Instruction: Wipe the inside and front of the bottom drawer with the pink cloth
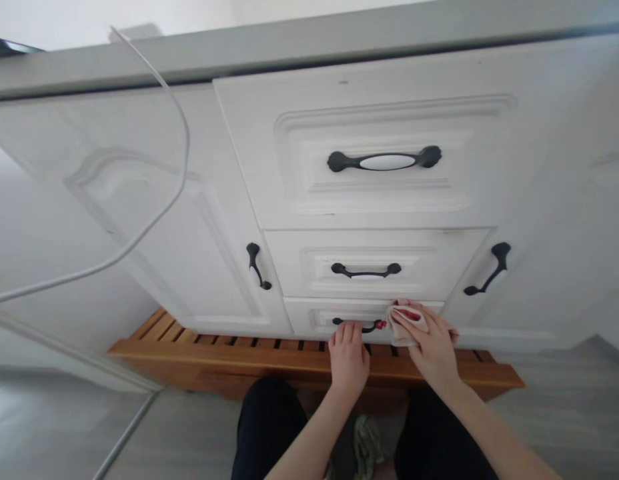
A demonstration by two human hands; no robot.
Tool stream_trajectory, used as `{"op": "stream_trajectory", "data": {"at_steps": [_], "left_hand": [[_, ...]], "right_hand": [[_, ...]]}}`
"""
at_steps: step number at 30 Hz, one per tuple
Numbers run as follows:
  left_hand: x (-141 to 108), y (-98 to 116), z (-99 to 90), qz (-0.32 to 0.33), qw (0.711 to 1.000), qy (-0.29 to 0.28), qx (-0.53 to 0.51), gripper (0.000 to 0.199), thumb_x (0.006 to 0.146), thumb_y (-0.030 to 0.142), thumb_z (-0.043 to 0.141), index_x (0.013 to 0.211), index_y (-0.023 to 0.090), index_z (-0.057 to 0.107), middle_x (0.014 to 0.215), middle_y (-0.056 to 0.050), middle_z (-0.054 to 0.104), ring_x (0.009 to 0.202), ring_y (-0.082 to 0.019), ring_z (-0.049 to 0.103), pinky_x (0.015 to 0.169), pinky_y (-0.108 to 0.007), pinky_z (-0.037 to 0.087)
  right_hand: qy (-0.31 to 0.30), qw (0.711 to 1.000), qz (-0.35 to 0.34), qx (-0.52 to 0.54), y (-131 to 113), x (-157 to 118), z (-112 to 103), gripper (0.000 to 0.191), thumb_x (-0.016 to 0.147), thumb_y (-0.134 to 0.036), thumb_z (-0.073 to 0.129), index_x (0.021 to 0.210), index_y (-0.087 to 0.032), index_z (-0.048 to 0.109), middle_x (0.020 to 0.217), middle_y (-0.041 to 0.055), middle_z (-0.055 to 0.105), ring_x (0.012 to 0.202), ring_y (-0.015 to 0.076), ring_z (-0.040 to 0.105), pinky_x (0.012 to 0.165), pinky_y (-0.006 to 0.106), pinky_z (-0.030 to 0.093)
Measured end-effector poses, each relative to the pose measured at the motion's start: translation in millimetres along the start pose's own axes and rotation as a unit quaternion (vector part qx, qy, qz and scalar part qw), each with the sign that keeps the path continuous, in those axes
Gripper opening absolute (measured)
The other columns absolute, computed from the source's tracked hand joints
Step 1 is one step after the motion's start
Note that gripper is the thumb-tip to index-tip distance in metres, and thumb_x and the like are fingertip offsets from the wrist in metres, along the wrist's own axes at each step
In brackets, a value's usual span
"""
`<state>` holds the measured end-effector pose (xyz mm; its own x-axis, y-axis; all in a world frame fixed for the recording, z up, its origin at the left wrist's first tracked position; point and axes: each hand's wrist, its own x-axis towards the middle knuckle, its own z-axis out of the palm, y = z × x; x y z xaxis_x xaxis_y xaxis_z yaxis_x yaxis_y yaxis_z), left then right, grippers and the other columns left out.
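My left hand (348, 357) has its fingers curled over the dark handle (372, 327) of the bottom drawer (302, 315). Just to the right of that handle, my right hand (434, 347) grips a folded pink and white cloth (398, 331) with red parts. The cloth rests against the right part of the drawer front. A small red bit shows at the handle's right end, and I cannot make out what it is. The middle drawer (289, 257) and the top drawer (259, 153) above are closed, each with a dark handle.
White cupboard doors (154, 233) flank the drawers. A white cable (184, 147) hangs from the grey countertop (289, 47) on the left. A slatted wooden bench (214, 360) stands low along the cabinet, between it and my legs (272, 413).
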<state>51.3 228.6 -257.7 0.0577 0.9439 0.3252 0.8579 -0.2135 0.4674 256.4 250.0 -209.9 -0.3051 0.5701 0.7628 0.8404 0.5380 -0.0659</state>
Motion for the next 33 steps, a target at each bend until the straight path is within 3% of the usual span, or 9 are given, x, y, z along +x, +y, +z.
{"op": "stream_trajectory", "data": {"at_steps": [5, 8, 14, 20, 33], "left_hand": [[-2.0, 2.7, 1.8, -0.009, 1.0, 0.016, 0.017, 0.039, 0.087, 0.009, 0.053, 0.124, 0.021, 0.059, 0.123, -0.008, 0.066, 0.121, -0.03, 0.056, 0.104, -0.05, 0.044], [-11.8, 3.7, 6.3, -0.013, 0.999, 0.03, 0.025, 0.034, 0.088, 0.011, 0.055, 0.119, 0.021, 0.061, 0.117, -0.007, 0.067, 0.116, -0.029, 0.057, 0.102, -0.05, 0.045], [-29.5, 0.2, 11.5, 0.021, 0.997, 0.066, 0.021, 0.044, 0.087, 0.01, 0.058, 0.13, 0.021, 0.057, 0.124, -0.008, 0.067, 0.125, -0.029, 0.055, 0.106, -0.048, 0.044], [-34.4, 0.9, 5.0, 0.023, 0.998, 0.051, 0.002, 0.046, 0.087, 0.008, 0.055, 0.132, 0.02, 0.056, 0.127, -0.009, 0.067, 0.127, -0.028, 0.055, 0.106, -0.048, 0.045], [-74.5, 8.4, -0.6, 0.036, 0.996, 0.083, -0.012, 0.044, 0.087, 0.008, 0.052, 0.129, 0.021, 0.06, 0.123, -0.009, 0.07, 0.123, -0.028, 0.059, 0.103, -0.047, 0.05]], "right_hand": [[0.017, 0.998, 0.056, -0.033, 5.3, 10.7, -1.4, 0.055, 0.08, -0.005, 0.052, 0.126, -0.027, 0.073, 0.127, 0.0108, 0.063, 0.119, 0.0325, 0.056, 0.108, 0.052, 0.046], [0.021, 0.998, 0.045, -0.048, 7.2, 8.3, 1.6, 0.051, 0.08, -0.008, 0.055, 0.123, -0.025, 0.074, 0.124, 0.012, 0.064, 0.117, 0.0331, 0.057, 0.106, 0.051, 0.046], [0.055, 0.996, 0.074, -0.005, -5.2, 6.6, -0.9, 0.046, 0.084, -0.011, 0.056, 0.123, -0.025, 0.074, 0.129, 0.0098, 0.067, 0.118, 0.0314, 0.058, 0.108, 0.049, 0.044], [0.073, 0.991, 0.111, -0.002, -14.6, 11.3, -5.2, 0.036, 0.085, -0.012, 0.056, 0.111, -0.024, 0.078, 0.119, 0.0098, 0.071, 0.11, 0.0313, 0.061, 0.103, 0.051, 0.046], [0.066, 0.993, 0.094, -0.01, -32.1, -12.2, -30.4, 0.028, 0.09, -0.017, 0.058, 0.11, -0.023, 0.077, 0.118, 0.0087, 0.073, 0.108, 0.0311, 0.064, 0.101, 0.052, 0.048]]}}
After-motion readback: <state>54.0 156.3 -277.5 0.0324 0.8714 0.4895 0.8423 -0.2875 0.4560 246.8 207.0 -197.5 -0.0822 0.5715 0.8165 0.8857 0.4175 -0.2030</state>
